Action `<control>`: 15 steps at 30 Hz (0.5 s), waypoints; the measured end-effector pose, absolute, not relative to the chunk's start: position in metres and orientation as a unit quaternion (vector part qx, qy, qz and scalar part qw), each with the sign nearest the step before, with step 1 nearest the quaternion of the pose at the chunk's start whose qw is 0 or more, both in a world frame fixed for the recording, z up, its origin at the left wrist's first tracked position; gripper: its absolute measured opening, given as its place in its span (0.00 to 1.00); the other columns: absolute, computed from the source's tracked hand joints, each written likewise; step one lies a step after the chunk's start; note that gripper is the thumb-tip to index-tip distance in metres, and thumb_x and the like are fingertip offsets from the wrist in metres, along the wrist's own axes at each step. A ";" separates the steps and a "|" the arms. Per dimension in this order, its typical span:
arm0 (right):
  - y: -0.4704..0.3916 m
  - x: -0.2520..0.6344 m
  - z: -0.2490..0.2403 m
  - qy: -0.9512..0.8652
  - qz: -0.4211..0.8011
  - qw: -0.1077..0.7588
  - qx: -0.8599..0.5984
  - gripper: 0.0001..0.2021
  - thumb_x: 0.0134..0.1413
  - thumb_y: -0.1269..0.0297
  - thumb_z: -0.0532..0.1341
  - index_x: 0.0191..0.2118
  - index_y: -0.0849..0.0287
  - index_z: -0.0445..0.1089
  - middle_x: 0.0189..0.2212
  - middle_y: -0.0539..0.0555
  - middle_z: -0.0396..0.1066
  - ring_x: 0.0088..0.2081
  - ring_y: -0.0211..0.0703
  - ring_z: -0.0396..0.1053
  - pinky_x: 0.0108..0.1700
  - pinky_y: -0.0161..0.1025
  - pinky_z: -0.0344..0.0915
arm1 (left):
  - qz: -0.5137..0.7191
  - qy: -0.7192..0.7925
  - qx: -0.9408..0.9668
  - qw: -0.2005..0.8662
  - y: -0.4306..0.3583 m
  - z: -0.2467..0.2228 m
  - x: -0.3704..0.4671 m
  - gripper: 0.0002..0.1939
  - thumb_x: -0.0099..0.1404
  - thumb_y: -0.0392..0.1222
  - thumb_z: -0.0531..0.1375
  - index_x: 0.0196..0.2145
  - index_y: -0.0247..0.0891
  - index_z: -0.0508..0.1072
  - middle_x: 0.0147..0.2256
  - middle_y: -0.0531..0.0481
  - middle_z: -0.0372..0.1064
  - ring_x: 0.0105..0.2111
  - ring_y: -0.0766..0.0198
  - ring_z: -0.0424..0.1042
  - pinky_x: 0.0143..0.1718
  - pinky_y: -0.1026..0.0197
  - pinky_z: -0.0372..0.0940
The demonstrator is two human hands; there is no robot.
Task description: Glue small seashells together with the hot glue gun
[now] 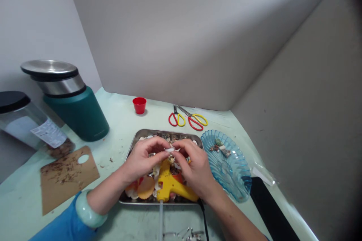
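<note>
Fingertips of both hands meet on a small white shell-like piece (169,150), held above a metal tray (137,138). My left hand (145,157) pinches it from the left, thumb and index finger together. From the other side, my right hand (195,162) pinches it between thumb and fingers. A yellow hot glue gun (166,184) lies across the tray below my hands, a clear glue stick (161,218) sticking out of its rear end. Seashells fill the tray, among them an orange scallop shell (146,187). My hands hide part of the contents.
A blue shell-shaped dish (232,173) with small bits stands right of the tray. Two pairs of scissors (190,117) and a red cup (139,106) are behind. At left are a green canister (77,111), a clear jar (25,124) and brown cardboard (69,180). A black cord (204,218) runs forward.
</note>
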State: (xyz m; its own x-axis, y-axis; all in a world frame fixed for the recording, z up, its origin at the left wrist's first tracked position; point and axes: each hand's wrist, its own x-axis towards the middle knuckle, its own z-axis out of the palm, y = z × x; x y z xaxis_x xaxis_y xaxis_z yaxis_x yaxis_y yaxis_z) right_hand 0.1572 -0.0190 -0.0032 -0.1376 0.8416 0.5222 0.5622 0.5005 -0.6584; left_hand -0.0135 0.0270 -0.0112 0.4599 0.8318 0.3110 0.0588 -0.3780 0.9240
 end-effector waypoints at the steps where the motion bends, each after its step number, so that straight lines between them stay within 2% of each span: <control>1: -0.019 0.157 -0.003 -0.739 0.150 0.453 -0.475 0.05 0.59 0.71 0.56 0.39 0.58 0.68 0.34 0.54 0.71 0.37 0.42 0.68 0.39 0.38 0.65 | 0.418 0.310 0.717 0.464 0.027 -0.011 -0.014 0.03 0.60 0.37 0.60 0.33 0.35 0.72 0.33 0.48 0.73 0.33 0.65 0.71 0.35 0.63 0.67; 7: -0.019 0.158 -0.005 -0.748 0.139 0.439 -0.477 0.07 0.58 0.72 0.55 0.41 0.58 0.67 0.35 0.55 0.70 0.38 0.43 0.68 0.40 0.39 0.65 | 0.417 0.304 0.716 0.470 0.028 -0.013 -0.015 0.03 0.61 0.38 0.60 0.32 0.35 0.72 0.33 0.48 0.72 0.35 0.63 0.71 0.38 0.62 0.66; 15: -0.019 0.157 -0.003 -0.761 0.132 0.439 -0.459 0.06 0.59 0.73 0.55 0.40 0.58 0.67 0.36 0.55 0.71 0.38 0.43 0.68 0.41 0.39 0.65 | 0.398 0.308 0.744 0.438 0.030 -0.014 -0.016 0.05 0.63 0.40 0.58 0.32 0.35 0.71 0.32 0.49 0.70 0.34 0.64 0.69 0.36 0.62 0.65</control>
State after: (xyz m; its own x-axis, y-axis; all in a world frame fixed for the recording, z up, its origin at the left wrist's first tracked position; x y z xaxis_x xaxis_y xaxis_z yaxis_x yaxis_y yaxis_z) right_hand 0.1575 -0.0186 -0.0027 -0.1923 0.8151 0.5464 0.5824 0.5429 -0.6050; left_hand -0.0163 0.0298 -0.0139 0.4929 0.8081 0.3224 0.1098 -0.4254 0.8983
